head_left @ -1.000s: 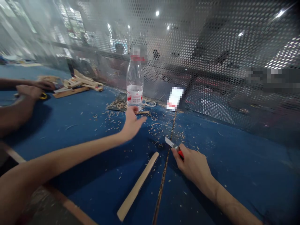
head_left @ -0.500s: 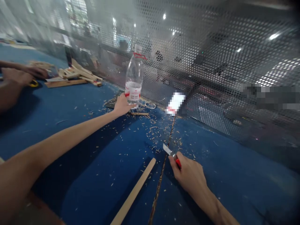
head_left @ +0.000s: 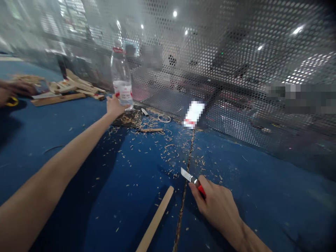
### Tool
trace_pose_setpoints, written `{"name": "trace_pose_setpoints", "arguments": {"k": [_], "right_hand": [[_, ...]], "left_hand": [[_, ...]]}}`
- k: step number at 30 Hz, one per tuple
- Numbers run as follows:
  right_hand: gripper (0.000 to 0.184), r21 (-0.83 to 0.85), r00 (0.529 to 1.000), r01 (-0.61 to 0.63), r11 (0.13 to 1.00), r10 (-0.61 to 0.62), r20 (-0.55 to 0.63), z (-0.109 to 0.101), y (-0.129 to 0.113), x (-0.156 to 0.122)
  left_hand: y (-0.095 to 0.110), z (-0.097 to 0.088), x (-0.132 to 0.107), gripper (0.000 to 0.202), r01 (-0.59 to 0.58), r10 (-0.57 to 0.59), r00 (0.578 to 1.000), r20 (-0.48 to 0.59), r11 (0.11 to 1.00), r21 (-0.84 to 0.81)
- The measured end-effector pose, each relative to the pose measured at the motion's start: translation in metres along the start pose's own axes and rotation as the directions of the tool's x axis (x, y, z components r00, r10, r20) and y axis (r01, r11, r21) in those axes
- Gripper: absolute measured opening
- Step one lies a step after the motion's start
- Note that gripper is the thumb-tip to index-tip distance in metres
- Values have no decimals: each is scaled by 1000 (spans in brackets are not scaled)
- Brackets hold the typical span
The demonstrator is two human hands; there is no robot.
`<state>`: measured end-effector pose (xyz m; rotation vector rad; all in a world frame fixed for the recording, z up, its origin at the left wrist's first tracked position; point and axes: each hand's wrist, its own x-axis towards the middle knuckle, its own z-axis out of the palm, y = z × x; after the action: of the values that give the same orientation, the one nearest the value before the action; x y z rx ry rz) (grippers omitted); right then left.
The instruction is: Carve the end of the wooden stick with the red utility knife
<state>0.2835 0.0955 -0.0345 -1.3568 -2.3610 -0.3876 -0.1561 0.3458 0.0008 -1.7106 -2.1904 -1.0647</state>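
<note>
My left hand is stretched far forward and closed round the base of a clear plastic water bottle with a red-and-white label, held upright by the perforated metal screen. My right hand rests on the blue table and grips a red-handled utility knife whose blade points up and to the left. A long pale wooden stick lies on the table just left of my right hand. Wood shavings are scattered between the two hands.
A perforated metal screen runs along the far edge of the blue table. A pile of wooden pieces sits at the far left, beside another person's hands. A small white card leans on the screen.
My left hand reached the bottle, closed on it and carried it to the left along the screen. My right hand with the knife stayed about where it was.
</note>
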Motion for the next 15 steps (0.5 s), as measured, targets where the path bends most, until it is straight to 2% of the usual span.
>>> {"name": "trace_pose_setpoints", "arguments": {"k": [5, 9, 12, 14, 15], "right_hand": [[49, -1, 1000, 10, 1000, -10, -16, 1, 1, 0], [43, 6, 989, -55, 998, 53, 139, -3, 0, 0], [38, 2, 972, -108, 994, 105, 210, -6, -2, 1], [39, -14, 963, -129, 992, 128, 239, -6, -3, 2], [40, -26, 957, -134, 991, 136, 255, -6, -3, 2]], "left_hand": [[0, -5, -3, 83, -5, 7, 998, -56, 999, 34], [22, -15, -24, 73, -53, 54, 998, -15, 998, 41], [55, -29, -61, 71, -176, 175, 984, 37, 984, 8], [80, -46, -104, 61, -293, 294, 951, 100, 956, -26], [91, -56, -130, 51, -356, 359, 920, 154, 933, -52]]}}
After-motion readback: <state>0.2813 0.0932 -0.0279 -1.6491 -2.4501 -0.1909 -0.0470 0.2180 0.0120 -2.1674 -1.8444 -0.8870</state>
